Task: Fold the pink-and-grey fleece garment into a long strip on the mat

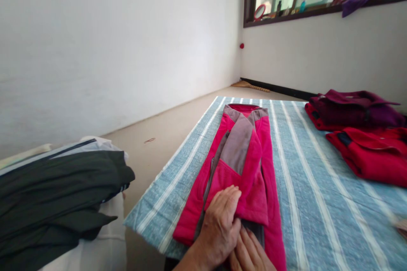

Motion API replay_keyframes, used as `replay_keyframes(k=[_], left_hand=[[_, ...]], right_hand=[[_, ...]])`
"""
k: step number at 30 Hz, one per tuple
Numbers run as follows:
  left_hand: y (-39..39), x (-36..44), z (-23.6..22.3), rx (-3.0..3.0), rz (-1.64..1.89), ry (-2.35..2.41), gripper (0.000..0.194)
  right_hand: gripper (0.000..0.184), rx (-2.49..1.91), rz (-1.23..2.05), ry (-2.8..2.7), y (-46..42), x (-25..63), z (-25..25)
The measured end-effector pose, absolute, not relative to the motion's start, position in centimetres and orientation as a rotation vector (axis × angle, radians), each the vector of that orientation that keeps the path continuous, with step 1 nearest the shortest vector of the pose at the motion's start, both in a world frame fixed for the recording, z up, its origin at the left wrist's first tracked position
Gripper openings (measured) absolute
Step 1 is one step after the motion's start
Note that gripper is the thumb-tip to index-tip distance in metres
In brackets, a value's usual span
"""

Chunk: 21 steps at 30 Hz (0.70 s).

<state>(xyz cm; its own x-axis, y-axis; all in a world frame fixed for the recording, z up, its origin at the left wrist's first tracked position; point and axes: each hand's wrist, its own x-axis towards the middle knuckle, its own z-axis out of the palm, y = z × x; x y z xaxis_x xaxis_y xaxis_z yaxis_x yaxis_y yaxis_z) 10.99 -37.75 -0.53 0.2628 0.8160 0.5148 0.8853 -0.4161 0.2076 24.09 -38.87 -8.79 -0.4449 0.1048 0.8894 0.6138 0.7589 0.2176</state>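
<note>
A pink and grey zip jacket (270, 186) lies folded lengthwise on a blue striped cloth (295, 211), its collar at the far end. One sleeve (233, 146) with a grey panel is folded down over the front. My left hand (221, 222) rests on the pink fabric near the sleeve's lower end, its fingers stretched out flat and close together. Just beside it, at the near end, my right hand (249, 252) lies on the jacket with fingers extended, touching the left hand. The right thumb and the jacket's near hem are hidden.
Folded maroon (359, 107) and red garments (372, 156) sit on the cloth at the right. Dark green clothing (63, 194) is piled over white fabric (95, 245) at the left. White walls and a window ledge with small items stand behind; a broom (251, 86) lies in the corner.
</note>
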Motion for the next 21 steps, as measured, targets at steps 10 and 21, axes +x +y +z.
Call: replay_keyframes(k=[10,21], left_hand=[[-37.5,10.5,-0.6,-2.41,-0.935,-1.641,0.063],[-36.9,10.3,-0.6,-2.397,-0.955,-1.644,0.058]], right_hand=[[0.034,-0.633,-0.708,-1.989,-39.0,23.7,-6.6],[0.034,-0.662,-0.614,-1.986,-39.4,23.5,-6.7]])
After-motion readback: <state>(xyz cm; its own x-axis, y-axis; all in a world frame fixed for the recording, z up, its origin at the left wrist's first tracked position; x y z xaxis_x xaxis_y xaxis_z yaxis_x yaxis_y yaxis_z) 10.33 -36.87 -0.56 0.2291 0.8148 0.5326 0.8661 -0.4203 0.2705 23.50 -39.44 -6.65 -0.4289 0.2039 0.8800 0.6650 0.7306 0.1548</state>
